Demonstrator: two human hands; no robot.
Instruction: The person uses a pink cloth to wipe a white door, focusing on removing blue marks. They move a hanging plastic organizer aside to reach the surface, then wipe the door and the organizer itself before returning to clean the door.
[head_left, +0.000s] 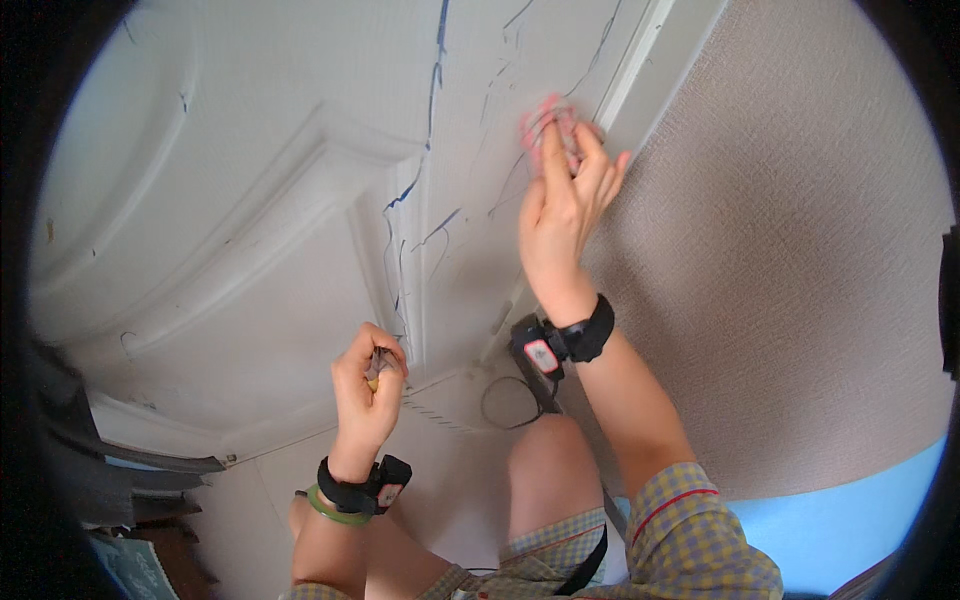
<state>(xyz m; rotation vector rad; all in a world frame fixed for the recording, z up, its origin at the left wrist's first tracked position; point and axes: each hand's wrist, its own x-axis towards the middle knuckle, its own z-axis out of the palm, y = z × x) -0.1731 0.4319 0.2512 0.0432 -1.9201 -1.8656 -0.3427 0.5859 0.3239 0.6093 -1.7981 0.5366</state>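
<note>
My right hand (562, 214) presses a crumpled pink and white cloth (544, 127) against a white panelled door (262, 292), close to its right edge. Motion blurs the cloth a little. Dark blue pen-like lines (432, 97) run down the door, and thinner strokes (442, 225) lie below and left of the cloth. Lower down, my left hand (364, 379) is closed around a small greyish bundle (383, 363) with a bit of yellow showing. Fingers hide most of that bundle, so what it is stays unclear.
Right of the door stand a pale frame (634, 82) and a textured beige wall (780, 225). A dark cable loop (511, 402) lies at the floor corner. Dark fabric (82, 457) hangs at lower left. Black devices (540, 349) are strapped to both wrists; a green bangle (337, 512) circles the left.
</note>
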